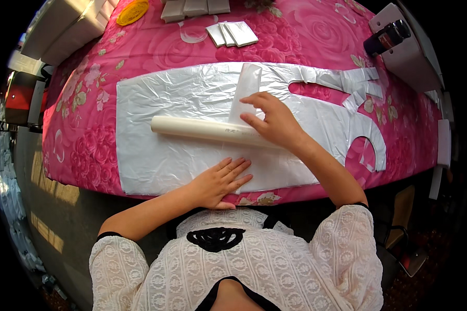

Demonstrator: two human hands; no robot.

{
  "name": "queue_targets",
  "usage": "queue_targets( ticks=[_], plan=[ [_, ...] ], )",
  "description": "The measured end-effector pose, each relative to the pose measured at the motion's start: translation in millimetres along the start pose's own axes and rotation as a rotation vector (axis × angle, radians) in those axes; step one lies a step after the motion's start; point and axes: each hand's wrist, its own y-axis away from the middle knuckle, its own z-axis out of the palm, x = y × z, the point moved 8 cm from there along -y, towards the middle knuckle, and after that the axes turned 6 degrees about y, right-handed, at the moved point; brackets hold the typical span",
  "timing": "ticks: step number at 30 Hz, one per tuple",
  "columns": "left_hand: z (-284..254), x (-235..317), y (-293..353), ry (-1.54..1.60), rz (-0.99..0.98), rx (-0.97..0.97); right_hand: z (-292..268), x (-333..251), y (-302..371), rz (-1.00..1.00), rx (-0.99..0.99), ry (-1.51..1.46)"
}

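Observation:
A whitish plastic vest-shaped sheet, possibly a stack of aprons (155,166), lies flat and creased on the table, its cut-out straps at the right. A white tube (192,127) rests across its middle, its right end partly hidden under my right forearm. Beyond the tube, a narrow folded strip of translucent plastic (246,85) stretches away from me. My right hand (275,119) hovers over the strip and tube, fingers bent, with a gap between thumb and forefinger; whether it touches either I cannot tell. My left hand (220,181) lies flat on the sheet, fingers spread, nearer me than the tube.
A pink floral cloth (96,140) covers the table. Small flat silvery packets (233,34) lie at the far side, near more white packets (194,7) and a yellow basket-like dish (133,12). White boxes (67,31) stand far left; a dark bottle (386,39) sits by a box (415,52) at right.

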Motion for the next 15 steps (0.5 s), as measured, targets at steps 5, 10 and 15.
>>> queue_targets(
  ticks=[5,10,15],
  plan=[
    [0,3,0,0.006,-0.013,0.001,28,-20,71,-0.263,0.185,0.44],
    [-2,3,1,0.011,-0.017,-0.003,-50,49,80,-0.058,0.357,0.47],
    [-4,7,0,-0.008,-0.031,0.004,-95,112,98,0.23,0.419,0.084]
  ],
)
